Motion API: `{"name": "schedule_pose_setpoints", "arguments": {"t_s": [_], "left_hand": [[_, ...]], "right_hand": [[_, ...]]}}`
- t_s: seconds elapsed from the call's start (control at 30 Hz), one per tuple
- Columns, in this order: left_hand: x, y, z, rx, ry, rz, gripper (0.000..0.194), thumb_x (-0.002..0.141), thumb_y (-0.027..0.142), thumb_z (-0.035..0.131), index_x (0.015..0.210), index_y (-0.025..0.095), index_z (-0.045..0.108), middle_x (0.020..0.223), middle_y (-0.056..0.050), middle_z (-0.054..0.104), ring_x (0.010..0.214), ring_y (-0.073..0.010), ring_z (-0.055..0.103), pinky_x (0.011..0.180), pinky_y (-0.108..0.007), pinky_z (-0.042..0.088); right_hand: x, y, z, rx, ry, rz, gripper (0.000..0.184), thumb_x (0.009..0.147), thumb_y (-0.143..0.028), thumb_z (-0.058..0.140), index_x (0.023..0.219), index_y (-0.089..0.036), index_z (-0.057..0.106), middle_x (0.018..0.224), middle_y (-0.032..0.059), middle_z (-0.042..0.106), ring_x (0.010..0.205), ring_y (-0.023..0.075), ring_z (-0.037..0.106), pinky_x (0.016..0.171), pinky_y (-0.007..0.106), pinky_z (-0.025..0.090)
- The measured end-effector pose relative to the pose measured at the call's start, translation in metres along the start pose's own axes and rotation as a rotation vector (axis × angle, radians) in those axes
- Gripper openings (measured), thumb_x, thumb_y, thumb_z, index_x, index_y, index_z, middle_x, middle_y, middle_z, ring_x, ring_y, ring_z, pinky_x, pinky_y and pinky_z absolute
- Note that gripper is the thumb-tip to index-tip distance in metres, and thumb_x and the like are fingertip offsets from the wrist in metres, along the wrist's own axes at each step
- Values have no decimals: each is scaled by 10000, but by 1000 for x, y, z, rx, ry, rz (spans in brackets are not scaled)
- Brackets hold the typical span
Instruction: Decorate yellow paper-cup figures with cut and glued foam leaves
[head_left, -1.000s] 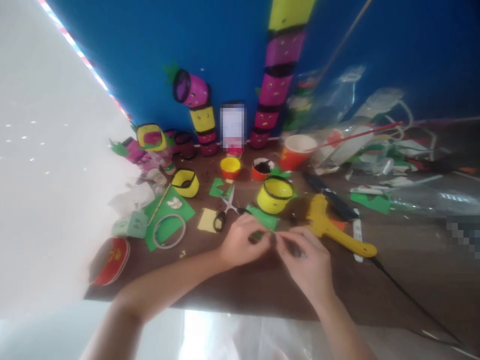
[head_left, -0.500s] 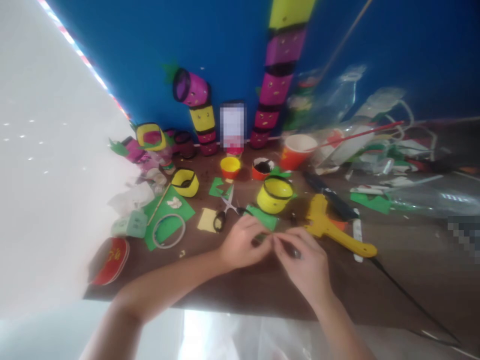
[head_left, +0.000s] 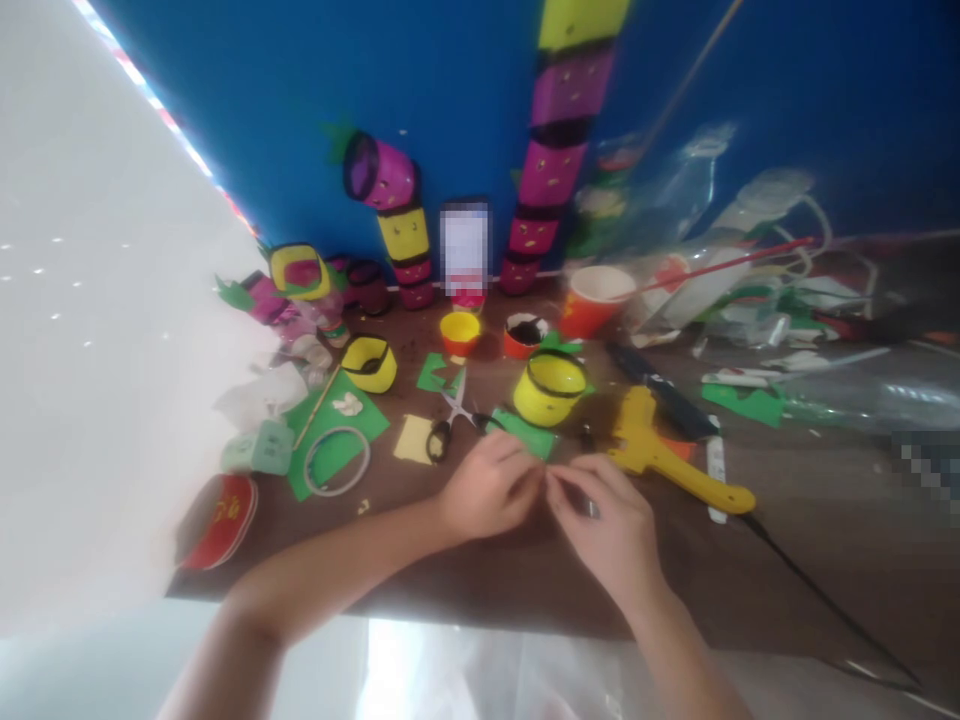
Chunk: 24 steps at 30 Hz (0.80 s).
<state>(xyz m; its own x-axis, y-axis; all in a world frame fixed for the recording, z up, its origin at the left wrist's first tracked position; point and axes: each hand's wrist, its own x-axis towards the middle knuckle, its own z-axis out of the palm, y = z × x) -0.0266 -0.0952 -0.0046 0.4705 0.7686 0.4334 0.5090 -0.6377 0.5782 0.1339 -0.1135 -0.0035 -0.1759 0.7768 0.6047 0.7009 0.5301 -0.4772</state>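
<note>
My left hand (head_left: 496, 487) and my right hand (head_left: 611, 510) meet fingertip to fingertip over the front of the brown table. Both are pinched closed; whatever is between the fingertips is too small to make out. Just beyond them lies a piece of green paper (head_left: 531, 436). Scissors (head_left: 459, 412) with black handles rest partly open near my left hand, beside a pale yellow paper square (head_left: 415, 440). A yellow cup (head_left: 550, 390) with a black rim stands behind the hands. To the right of my right hand lies a yellow glue gun (head_left: 667, 460).
Left are a roll of tape (head_left: 363, 475) on green paper, a yellow ring (head_left: 370, 366) and a red lid-like piece (head_left: 229, 515). Small paint cups (head_left: 460, 345) and a red paper cup (head_left: 592, 310) stand behind. Plastic bottles and scraps crowd the right. The glue gun's cord (head_left: 825, 600) runs front right.
The hands stay in almost the same place, with the fingertips still together. My left fingers look slightly more curled in. The objects on the table have not moved.
</note>
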Motion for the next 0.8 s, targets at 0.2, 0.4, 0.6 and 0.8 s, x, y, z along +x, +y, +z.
{"name": "schedule_pose_setpoints", "arguments": {"t_s": [0.2,0.4,0.6,0.8], "left_hand": [[0,0,1,12,-11,3,155,846,170,432,807,151,580,786,-76,568,778,-183,486,718,-312,413],[1,-1,1,-34,27,-13,133,830,163,467,806,149,597,770,-65,583,762,-172,498,713,-297,415],[2,-2,0,-65,25,-21,139,830,167,467,799,155,601,757,-62,588,749,-172,501,702,-298,418],[2,-1,-1,-55,-27,-12,143,818,153,453,798,156,595,792,-74,603,766,-179,508,722,-312,430]], "right_hand": [[-2,1,3,-38,-3,1,67,783,-154,570,789,-192,626,722,14,592,639,123,573,603,229,462],[-2,-1,3,-28,13,5,58,786,-146,579,793,-186,621,721,10,580,632,113,571,589,215,457],[0,-1,1,3,3,-1,66,791,-146,570,791,-195,614,705,8,575,622,113,570,583,217,465],[-1,0,1,6,-13,-1,74,792,-149,562,789,-203,612,705,7,578,617,115,571,582,223,467]]}}
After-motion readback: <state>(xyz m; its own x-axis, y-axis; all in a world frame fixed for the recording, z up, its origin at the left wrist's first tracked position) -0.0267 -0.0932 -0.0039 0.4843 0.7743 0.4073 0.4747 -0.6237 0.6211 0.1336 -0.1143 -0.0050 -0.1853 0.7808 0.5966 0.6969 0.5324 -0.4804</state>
